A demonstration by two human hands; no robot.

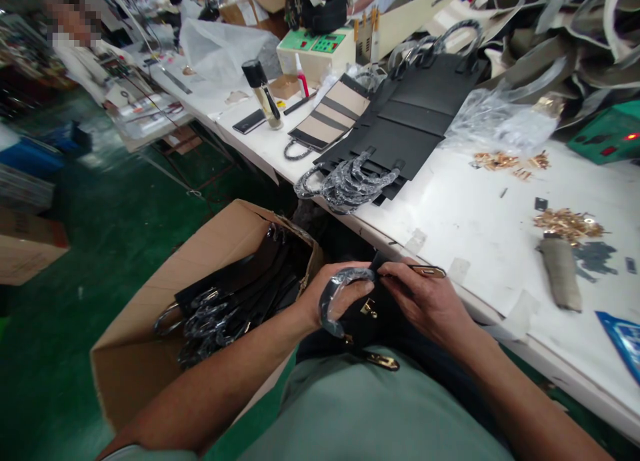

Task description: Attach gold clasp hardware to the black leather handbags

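On my lap is a black bag panel (384,302) with gold hardware and a plastic-wrapped handle (327,308). My left hand (345,289) reaches through the loop of that handle, its fingers closed on the panel's upper edge. At the same edge my right hand (425,298) is closed in a pinch on a black strap (383,266); its fingertips are partly hidden. A strap end with gold trim (430,272) sticks out beyond the right hand. Against my green shirt lies another gold-trimmed end (383,361).
A cardboard box (135,328) at my left holds several black bag panels with wrapped handles. On the white table (440,214) lie stacked black panels (420,108), gold fittings (567,224), a grey cloth roll (561,274) and a green device (610,134). Another person (80,61) stands far left.
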